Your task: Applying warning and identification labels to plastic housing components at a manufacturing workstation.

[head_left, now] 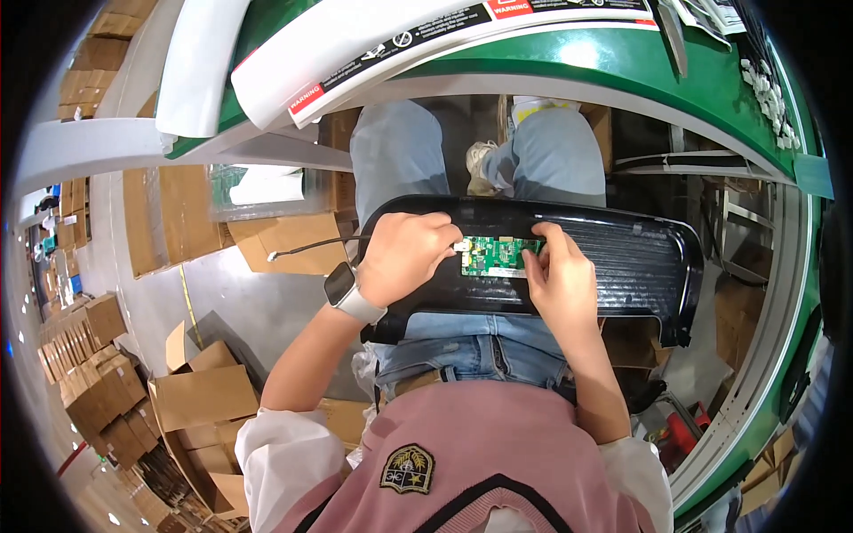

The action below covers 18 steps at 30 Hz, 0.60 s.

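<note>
Over my lap lies a black plastic housing (635, 266), wide and ribbed at its right part. A green circuit board (493, 256) is held above it. My right hand (564, 275) grips the board's right end between thumb and fingers. At the board's left edge my left hand (407, 253) is closed in a pinch on a small white connector (459, 246); whether it is fully seated cannot be made out. A black cable (306, 249) runs out leftward from behind my left hand and ends in a small white plug (272, 257).
Beyond my knees stands a green-topped workbench (577, 55) with curled white printed sheets (355, 53) on it. At its right lies a bundle of cables with white plugs (769, 102). An opened cardboard box (204, 400) and stacked cartons (98, 382) stand on the floor at left.
</note>
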Each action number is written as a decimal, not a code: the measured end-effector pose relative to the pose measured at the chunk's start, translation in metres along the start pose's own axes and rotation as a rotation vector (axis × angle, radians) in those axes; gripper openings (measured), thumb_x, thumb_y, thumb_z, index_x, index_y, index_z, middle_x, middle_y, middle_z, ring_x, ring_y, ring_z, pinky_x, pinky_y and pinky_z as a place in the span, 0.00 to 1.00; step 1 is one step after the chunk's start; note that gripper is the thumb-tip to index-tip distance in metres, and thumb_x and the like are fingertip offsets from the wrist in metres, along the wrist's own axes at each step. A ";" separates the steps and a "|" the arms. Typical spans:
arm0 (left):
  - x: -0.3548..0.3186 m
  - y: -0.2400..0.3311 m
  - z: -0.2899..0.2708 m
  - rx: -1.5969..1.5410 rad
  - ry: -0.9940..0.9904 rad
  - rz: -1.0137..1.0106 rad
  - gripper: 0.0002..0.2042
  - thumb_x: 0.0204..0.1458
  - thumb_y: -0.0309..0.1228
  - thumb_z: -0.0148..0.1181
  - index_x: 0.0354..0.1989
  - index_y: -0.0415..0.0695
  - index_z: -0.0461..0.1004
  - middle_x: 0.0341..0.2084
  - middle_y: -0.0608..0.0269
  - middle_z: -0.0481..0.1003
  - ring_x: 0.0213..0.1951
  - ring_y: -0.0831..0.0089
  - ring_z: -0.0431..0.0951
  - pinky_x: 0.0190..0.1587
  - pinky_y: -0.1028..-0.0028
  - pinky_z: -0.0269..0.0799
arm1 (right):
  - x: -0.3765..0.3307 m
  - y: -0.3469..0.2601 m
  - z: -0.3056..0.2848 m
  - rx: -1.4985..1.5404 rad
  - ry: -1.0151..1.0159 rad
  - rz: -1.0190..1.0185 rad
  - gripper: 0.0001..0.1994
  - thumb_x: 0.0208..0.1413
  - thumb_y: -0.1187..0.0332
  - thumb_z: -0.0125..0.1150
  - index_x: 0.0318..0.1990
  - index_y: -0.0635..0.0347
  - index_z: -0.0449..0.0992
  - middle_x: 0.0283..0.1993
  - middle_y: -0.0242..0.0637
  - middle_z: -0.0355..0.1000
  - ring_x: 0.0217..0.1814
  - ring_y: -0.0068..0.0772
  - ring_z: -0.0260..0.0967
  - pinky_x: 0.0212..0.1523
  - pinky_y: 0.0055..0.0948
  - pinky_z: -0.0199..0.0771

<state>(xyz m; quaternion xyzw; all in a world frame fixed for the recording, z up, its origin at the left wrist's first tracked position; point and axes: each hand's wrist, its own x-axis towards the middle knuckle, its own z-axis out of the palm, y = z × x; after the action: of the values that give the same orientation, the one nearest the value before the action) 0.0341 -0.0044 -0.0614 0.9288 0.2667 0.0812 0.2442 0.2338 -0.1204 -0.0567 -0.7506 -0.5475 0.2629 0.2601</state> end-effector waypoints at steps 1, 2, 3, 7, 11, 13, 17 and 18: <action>0.001 0.001 -0.001 -0.007 0.001 0.005 0.05 0.41 0.28 0.64 0.25 0.45 0.74 0.23 0.63 0.71 0.25 0.62 0.76 0.26 0.65 0.70 | 0.000 0.001 0.000 -0.053 -0.009 0.013 0.15 0.50 0.74 0.62 0.46 0.61 0.70 0.36 0.48 0.74 0.31 0.53 0.75 0.30 0.42 0.75; 0.001 0.001 -0.001 -0.017 -0.013 0.001 0.05 0.40 0.28 0.64 0.25 0.45 0.74 0.23 0.63 0.71 0.25 0.62 0.76 0.26 0.65 0.70 | 0.000 0.003 0.001 -0.113 -0.037 0.046 0.16 0.50 0.73 0.62 0.48 0.62 0.69 0.37 0.48 0.74 0.30 0.53 0.75 0.29 0.42 0.75; 0.002 0.002 -0.002 -0.016 -0.001 0.009 0.05 0.40 0.28 0.64 0.25 0.45 0.74 0.23 0.63 0.71 0.25 0.62 0.76 0.26 0.65 0.70 | 0.000 0.003 0.003 -0.105 -0.022 0.027 0.16 0.50 0.73 0.62 0.48 0.62 0.69 0.37 0.48 0.74 0.30 0.53 0.75 0.29 0.42 0.75; 0.004 0.005 0.000 0.174 -0.049 0.138 0.06 0.42 0.27 0.61 0.30 0.43 0.74 0.21 0.64 0.67 0.24 0.67 0.75 0.24 0.69 0.69 | -0.001 0.006 0.012 -0.214 0.037 -0.092 0.19 0.51 0.71 0.62 0.51 0.64 0.69 0.35 0.47 0.72 0.27 0.50 0.74 0.28 0.41 0.76; 0.008 0.000 0.003 0.319 -0.089 0.395 0.07 0.41 0.27 0.58 0.30 0.43 0.73 0.18 0.66 0.64 0.21 0.73 0.72 0.21 0.71 0.68 | -0.004 0.007 0.015 -0.283 -0.014 -0.131 0.20 0.51 0.70 0.62 0.52 0.66 0.68 0.34 0.47 0.68 0.27 0.47 0.73 0.27 0.39 0.76; 0.013 -0.005 0.003 0.334 0.035 0.567 0.11 0.41 0.27 0.58 0.35 0.44 0.74 0.18 0.70 0.63 0.21 0.76 0.70 0.19 0.75 0.65 | -0.005 0.006 0.016 -0.320 -0.019 -0.133 0.21 0.51 0.69 0.62 0.52 0.69 0.68 0.35 0.48 0.67 0.27 0.47 0.73 0.26 0.39 0.76; 0.030 0.001 -0.008 0.374 0.042 0.646 0.12 0.42 0.29 0.57 0.38 0.45 0.74 0.18 0.71 0.64 0.21 0.76 0.69 0.19 0.77 0.64 | -0.006 0.005 0.020 -0.385 0.024 -0.125 0.22 0.52 0.67 0.61 0.53 0.69 0.69 0.35 0.48 0.66 0.28 0.46 0.73 0.26 0.38 0.76; 0.034 0.009 -0.013 0.389 -0.047 0.632 0.10 0.43 0.29 0.56 0.37 0.45 0.73 0.18 0.70 0.65 0.22 0.76 0.70 0.20 0.76 0.65 | -0.007 0.004 0.018 -0.373 0.002 -0.115 0.22 0.52 0.66 0.61 0.53 0.69 0.69 0.35 0.48 0.66 0.28 0.46 0.73 0.26 0.38 0.76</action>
<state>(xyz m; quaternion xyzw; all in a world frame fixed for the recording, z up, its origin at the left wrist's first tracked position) 0.0634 0.0129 -0.0452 0.9960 -0.0286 0.0789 0.0321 0.2230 -0.1263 -0.0720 -0.7537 -0.6283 0.1407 0.1314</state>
